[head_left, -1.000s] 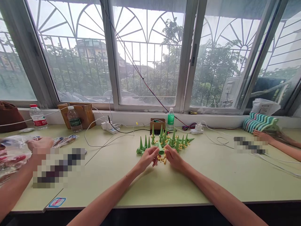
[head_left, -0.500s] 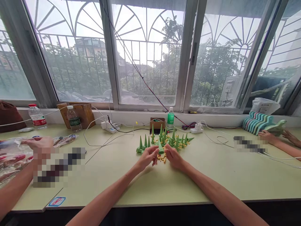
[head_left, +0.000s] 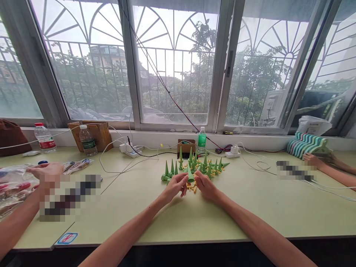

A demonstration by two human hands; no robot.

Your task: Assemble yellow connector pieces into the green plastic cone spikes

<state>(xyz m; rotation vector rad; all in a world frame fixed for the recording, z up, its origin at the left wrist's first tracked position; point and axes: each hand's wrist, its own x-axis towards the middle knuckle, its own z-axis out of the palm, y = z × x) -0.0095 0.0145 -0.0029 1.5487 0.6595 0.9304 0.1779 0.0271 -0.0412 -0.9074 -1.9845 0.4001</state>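
5 o'clock: the right hand (head_left: 205, 185) is masking its own palm, just beside the green cone (head_left: 190, 176)! | 8 o'clock: a pixelated strip (head_left: 73, 196) is blotting out whatever is lying there | 3 to 4 o'clock: another mosaic (head_left: 295, 171) is doing the same | 9 o'clock: the brown bag (head_left: 12, 138) is running off the edge

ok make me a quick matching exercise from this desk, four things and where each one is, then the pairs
1. nearest green cone
2. red-capped bottle
3. pastel hangers
4. blue-edged sticker

A. far right, by another person's hand
B. near the front edge of the table
C. between the left hand and right hand
D. upright at the back left

Pairs: 1-C, 2-D, 3-A, 4-B
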